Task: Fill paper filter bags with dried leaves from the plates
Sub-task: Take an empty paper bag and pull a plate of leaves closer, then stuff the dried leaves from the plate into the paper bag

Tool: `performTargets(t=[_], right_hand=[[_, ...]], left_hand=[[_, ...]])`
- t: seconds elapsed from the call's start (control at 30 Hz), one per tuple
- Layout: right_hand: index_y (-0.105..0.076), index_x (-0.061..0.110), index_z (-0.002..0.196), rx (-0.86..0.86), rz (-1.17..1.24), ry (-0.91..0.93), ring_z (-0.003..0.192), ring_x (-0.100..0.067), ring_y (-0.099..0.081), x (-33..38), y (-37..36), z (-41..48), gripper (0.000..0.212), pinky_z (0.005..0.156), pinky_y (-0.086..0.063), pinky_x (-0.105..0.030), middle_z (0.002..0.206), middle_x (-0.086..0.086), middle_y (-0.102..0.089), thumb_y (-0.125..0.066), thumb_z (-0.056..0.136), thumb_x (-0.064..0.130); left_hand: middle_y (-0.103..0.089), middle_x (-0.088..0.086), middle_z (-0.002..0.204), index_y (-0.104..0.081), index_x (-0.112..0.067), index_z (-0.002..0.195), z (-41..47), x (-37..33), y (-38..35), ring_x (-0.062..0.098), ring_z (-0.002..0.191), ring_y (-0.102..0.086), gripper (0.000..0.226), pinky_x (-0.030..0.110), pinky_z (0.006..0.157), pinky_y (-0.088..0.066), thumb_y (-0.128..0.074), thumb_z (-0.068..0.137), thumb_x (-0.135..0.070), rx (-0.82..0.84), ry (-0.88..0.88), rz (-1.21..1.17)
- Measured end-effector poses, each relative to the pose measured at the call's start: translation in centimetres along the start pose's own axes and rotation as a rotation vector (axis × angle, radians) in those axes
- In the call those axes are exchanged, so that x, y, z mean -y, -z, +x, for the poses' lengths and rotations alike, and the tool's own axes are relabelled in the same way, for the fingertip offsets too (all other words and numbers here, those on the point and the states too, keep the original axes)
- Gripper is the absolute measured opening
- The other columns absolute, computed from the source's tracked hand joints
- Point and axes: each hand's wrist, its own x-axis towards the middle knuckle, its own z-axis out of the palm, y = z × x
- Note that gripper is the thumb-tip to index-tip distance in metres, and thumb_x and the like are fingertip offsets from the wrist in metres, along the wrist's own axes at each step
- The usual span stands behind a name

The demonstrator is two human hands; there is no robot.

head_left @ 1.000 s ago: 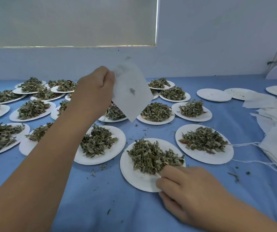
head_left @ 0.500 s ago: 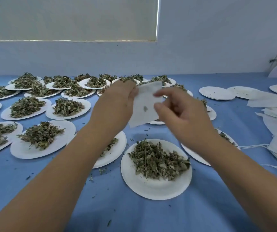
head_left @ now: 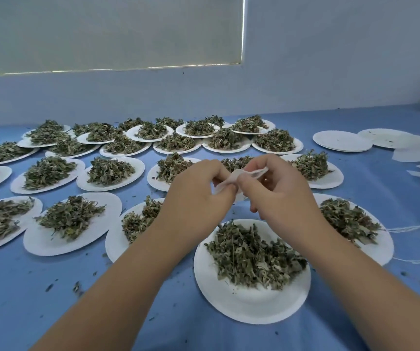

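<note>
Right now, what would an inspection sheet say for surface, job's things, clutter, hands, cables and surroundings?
Surface: blue cloth-covered table, strewn with leaf crumbs.
Job's things: white paper filter bag held between both hands; round white paper plates heaped with dried green leaves.
Clutter: empty white paper plates and spare white filter bags with strings, far right.
Hands: left hand and right hand both pinch the bag.
Cables: nothing seen.
Surroundings: pale wall, window blind.

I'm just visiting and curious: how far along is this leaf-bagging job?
Early, it seems. Done: a few bare plates far right look emptied. In hand: the left hand and right hand pinch one filter bag. Left: many full plates hold leaf heaps, and flat bags wait at right.
</note>
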Motion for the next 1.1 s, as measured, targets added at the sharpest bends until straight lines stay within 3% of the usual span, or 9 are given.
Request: performTargets(t=[0.13,0.33,0.47,0.63,0.7,0.77,0.83,0.93,1.1], right_hand=[[-0.054,0.041,0.084,0.021,-0.032,-0.048,0.05,-0.009,-0.049,-0.5,0.1,-0.1,0.019,0.047,-0.042,-0.025,0.058,0.012,-0.055,-0.058,0.076,0.024],[-0.051,0.033,0.09,0.096,-0.073,-0.045,0.055,-0.01,-0.037,-0.7,0.2,0.0,0.031,0.048,-0.033,-0.021,0.069,0.002,-0.045,-0.058,0.077,0.007],[-0.054,0.032,0.089,0.084,0.014,-0.066,0.055,-0.01,-0.04,-0.2,0.0,0.0,0.028,0.048,-0.036,-0.019,0.072,-0.002,-0.05,-0.056,0.078,0.006],[-0.053,0.036,0.091,0.011,-0.03,-0.071,0.059,-0.025,-0.049,-0.2,0.4,0.2,0.029,0.059,-0.047,-0.037,0.077,-0.012,-0.057,-0.054,0.082,0.008],[-0.051,0.033,0.095,0.035,-0.072,-0.051,0.063,-0.028,-0.05,-0.1,0.7,0.2,0.034,0.064,-0.049,-0.039,0.073,-0.004,-0.052,-0.056,0.079,0.004],[-0.05,0.031,0.097,0.071,-0.095,-0.049,0.06,-0.014,-0.045,-0.1,0.8,0.2,0.036,0.062,-0.046,-0.038,0.069,0.007,-0.046,-0.059,0.076,0.003],[-0.049,0.033,0.096,0.101,-0.139,-0.048,0.058,-0.004,-0.041,-0.1,0.8,0.2,0.036,0.058,-0.041,-0.026,0.069,0.011,-0.045,-0.061,0.075,0.005],[-0.049,0.034,0.095,0.133,-0.189,-0.052,0.058,-0.002,-0.041,-0.2,0.9,0.1,0.035,0.054,-0.037,-0.018,0.072,0.011,-0.046,-0.06,0.075,0.007],[-0.049,0.033,0.097,0.126,-0.123,-0.102,0.068,-0.021,-0.055,-0.3,1.5,0.3,0.025,0.065,-0.05,-0.039,0.073,0.01,-0.049,-0.066,0.08,0.025]], left_hand=[[-0.055,-0.019,0.067,-0.055,-0.027,0.062,0.0,0.1,-0.3,-0.003,0.058,-0.047,0.023,0.007,0.052,-0.035,-0.07,0.08,-0.029,0.037,0.118,-0.12],[-0.04,-0.013,0.045,-0.053,-0.026,0.056,0.2,0.0,-0.3,0.007,0.037,-0.031,0.032,0.017,0.037,-0.028,-0.063,0.085,-0.016,0.068,0.388,-0.453],[-0.053,-0.012,0.06,-0.056,-0.022,0.071,-0.3,-0.4,-0.9,0.002,0.047,-0.042,0.015,0.011,0.045,-0.034,-0.061,0.085,-0.024,-0.03,0.201,-0.123],[-0.051,-0.01,0.076,-0.053,-0.024,0.074,-0.8,-0.4,-1.2,-0.002,0.071,-0.048,0.016,0.007,0.062,-0.035,-0.06,0.089,-0.025,-0.058,0.046,0.103],[-0.048,-0.012,0.081,-0.051,-0.024,0.08,-0.6,-0.1,-0.8,-0.001,0.078,-0.046,0.014,0.009,0.066,-0.035,-0.058,0.091,-0.02,-0.111,0.013,0.164],[-0.044,-0.014,0.082,-0.049,-0.024,0.088,-0.5,0.1,-0.3,-0.001,0.076,-0.044,0.011,0.014,0.062,-0.034,-0.053,0.093,-0.016,-0.136,-0.009,0.195],[-0.044,-0.013,0.077,-0.047,-0.023,0.092,-0.6,0.2,-0.1,0.002,0.072,-0.044,0.009,0.018,0.056,-0.031,-0.049,0.094,-0.015,-0.124,-0.034,0.245],[-0.048,-0.008,0.069,-0.046,-0.025,0.095,-0.6,0.4,-0.1,0.009,0.06,-0.046,0.009,0.029,0.051,-0.037,-0.047,0.095,-0.017,-0.058,-0.065,0.276],[-0.052,0.002,0.063,-0.059,-0.032,0.096,-0.4,1.1,0.6,0.005,0.05,-0.044,0.022,0.01,0.048,-0.035,-0.055,0.091,-0.01,0.056,-0.081,0.019]])
